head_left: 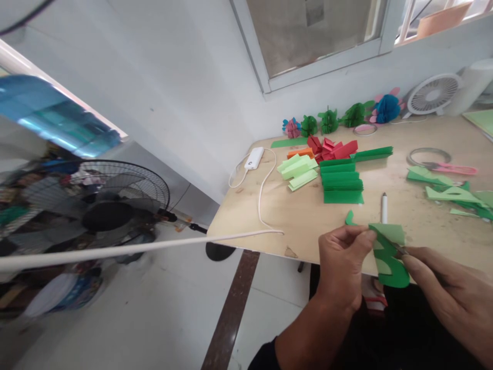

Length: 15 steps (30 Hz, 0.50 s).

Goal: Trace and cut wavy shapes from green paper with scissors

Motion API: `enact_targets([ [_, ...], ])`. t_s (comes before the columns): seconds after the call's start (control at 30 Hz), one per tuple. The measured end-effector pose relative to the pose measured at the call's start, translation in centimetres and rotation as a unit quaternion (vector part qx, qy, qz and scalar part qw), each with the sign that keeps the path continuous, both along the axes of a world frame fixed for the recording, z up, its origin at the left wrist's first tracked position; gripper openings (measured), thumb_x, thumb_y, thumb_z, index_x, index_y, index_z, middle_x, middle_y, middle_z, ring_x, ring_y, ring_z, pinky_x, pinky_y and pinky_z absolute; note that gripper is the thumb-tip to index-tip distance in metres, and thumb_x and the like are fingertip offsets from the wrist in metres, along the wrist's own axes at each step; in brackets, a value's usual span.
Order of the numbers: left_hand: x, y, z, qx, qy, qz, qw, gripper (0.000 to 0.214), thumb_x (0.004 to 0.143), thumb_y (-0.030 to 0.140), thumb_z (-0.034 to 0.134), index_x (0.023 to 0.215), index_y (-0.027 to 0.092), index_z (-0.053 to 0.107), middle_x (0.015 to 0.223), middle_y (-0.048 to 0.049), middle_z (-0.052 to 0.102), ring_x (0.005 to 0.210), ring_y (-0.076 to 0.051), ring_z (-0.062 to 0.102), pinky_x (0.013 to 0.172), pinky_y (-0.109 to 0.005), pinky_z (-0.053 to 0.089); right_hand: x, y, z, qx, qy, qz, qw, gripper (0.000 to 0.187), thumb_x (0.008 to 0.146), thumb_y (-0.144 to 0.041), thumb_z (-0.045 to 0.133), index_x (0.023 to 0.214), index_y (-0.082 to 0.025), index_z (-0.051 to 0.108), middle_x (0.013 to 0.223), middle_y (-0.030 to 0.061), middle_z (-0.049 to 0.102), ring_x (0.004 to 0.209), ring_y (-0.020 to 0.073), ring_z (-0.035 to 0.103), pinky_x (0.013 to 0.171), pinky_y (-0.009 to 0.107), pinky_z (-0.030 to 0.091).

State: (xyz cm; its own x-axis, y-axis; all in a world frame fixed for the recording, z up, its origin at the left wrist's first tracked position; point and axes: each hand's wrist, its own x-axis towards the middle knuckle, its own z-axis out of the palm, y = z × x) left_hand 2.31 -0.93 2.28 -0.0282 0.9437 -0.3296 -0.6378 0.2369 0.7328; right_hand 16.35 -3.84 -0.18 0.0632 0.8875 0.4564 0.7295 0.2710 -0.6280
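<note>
In the lower right of the frame, I saw the left hand [341,262] pinching the green paper piece [389,257] by its upper left corner, thumb and fingers pressed together on it. The paper hung in the air just over the near edge of the table [269,205], not lying on it. The right hand [442,288] was closed, with its fingers drawn together around a thin metal blade [400,251] that touched the right edge of the paper. I think it was the tip of scissors, but the hand hid most of the tool.

My first worry was the thumb of the right hand, which lay very close to the blade. A small slip there could nick it. The paper already had curved cuts and was held at one corner only, so I judged it could bend or tear if the blade pushed sideways. If the pinch loosened, the piece could drop past the table edge to the floor.

A small green scrap [349,218] and a white pen [384,207] lay just above the hands, and the pen might roll if bumped. At mid-left, the white cable [265,190] hung off the table edge near the left forearm, which could catch it.
</note>
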Motion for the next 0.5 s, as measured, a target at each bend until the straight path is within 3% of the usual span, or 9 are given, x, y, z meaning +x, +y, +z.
enact_targets([
  [0.33, -0.06, -0.16, -0.36, 0.023, 0.027, 0.001, 0.999, 0.008, 0.063, 0.023, 0.081, 0.066, 0.017, 0.077, 0.064, -0.0012, 0.069, 0.064, -0.011, 0.057, 0.069, -0.024, 0.047, 0.36, -0.29, 0.26, -0.042, 0.003, 0.025, 0.999, 0.035, 0.086, -0.052, 0.052, 0.067, -0.030, 0.072, 0.061, -0.0055, 0.074, 0.053, 0.0178, 0.071, 0.040, 0.021, 0.047],
  [0.5, -0.09, -0.21, -0.35, 0.022, 0.025, -0.002, 0.999, 0.010, 0.062, 0.025, 0.083, 0.066, 0.017, 0.077, 0.066, -0.0014, 0.070, 0.064, -0.011, 0.059, 0.069, -0.025, 0.048, 0.31, -0.41, 0.26, -0.062, 0.022, 0.020, 0.998, 0.036, 0.085, -0.053, 0.051, 0.064, -0.030, 0.071, 0.054, -0.0055, 0.069, 0.045, 0.0172, 0.066, 0.038, 0.023, 0.045],
])
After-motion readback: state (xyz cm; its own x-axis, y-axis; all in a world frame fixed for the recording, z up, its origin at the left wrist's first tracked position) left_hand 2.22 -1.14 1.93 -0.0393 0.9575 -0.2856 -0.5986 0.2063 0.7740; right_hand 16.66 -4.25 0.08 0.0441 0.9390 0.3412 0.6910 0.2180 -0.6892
